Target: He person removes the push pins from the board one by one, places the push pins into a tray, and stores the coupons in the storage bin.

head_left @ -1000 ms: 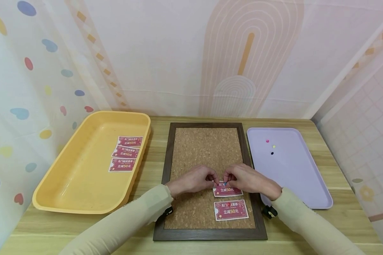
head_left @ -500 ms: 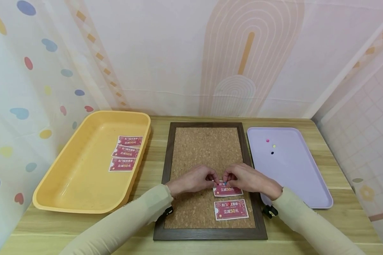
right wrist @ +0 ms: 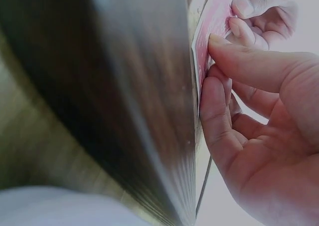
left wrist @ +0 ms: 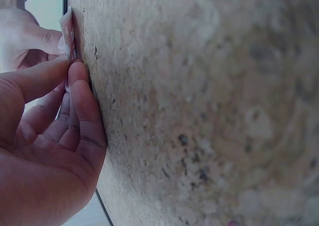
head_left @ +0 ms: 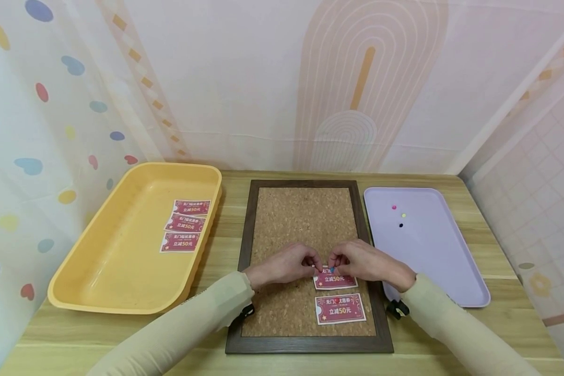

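Note:
On the cork board, a red coupon lies at the right, above a second coupon that bears a red pushpin. My left hand pinches the upper coupon's left top corner between thumb and forefinger; in the left wrist view that coupon stands out edge-on. At its top edge my right hand pinches a small blue pushpin. The right wrist view has the right thumb and fingertips against the coupon, hiding the pin there.
To the left stands a deep yellow tray with 3 overlapping coupons along its right side. A flat lilac tray on the right holds a pink pin, a yellow pin and a black pin. A dark wooden frame borders the cork.

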`<state>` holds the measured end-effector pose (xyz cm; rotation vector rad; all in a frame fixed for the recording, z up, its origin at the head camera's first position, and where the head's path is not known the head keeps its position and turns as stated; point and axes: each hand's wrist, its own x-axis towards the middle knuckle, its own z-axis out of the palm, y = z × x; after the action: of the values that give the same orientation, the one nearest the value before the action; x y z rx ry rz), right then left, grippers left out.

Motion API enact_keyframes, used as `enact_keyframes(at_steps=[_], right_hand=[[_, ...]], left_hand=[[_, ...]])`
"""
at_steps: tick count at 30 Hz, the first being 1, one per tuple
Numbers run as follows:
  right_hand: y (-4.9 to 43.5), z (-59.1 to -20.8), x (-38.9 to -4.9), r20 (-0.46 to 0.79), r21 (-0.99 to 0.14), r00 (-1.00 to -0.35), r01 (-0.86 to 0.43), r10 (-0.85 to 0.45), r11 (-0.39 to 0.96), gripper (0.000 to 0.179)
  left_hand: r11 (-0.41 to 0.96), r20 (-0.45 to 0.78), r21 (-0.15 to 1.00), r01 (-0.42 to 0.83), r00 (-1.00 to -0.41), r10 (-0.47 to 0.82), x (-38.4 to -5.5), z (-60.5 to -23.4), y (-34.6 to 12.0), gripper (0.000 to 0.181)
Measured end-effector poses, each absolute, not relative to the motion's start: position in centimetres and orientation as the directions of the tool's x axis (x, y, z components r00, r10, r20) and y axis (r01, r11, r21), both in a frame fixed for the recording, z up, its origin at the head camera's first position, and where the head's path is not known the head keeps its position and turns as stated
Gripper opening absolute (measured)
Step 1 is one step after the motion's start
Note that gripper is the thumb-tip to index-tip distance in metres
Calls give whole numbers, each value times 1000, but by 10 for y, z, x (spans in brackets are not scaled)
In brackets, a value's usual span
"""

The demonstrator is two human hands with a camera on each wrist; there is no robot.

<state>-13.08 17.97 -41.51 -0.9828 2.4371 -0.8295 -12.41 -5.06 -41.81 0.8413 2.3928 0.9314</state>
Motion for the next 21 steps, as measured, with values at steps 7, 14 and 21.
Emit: enact_keyframes(at_steps=[7, 14, 21], right_hand=[[180, -415, -131, -136, -645, -682, -490, -719, 586, 5], [179, -416, -131, -127, -635, -683, -501, -720, 588, 9], [179, -415, -129, -121, -642, -675, -507, -728, 576, 11]], left_hand=[[582, -169, 720, 378, -718, 675, -124, -420, -52, 9], [588, -178, 719, 370, -720, 671, -124, -419, -52, 10], [583, -178, 723, 371, -716, 675, -125, -420, -51, 11]])
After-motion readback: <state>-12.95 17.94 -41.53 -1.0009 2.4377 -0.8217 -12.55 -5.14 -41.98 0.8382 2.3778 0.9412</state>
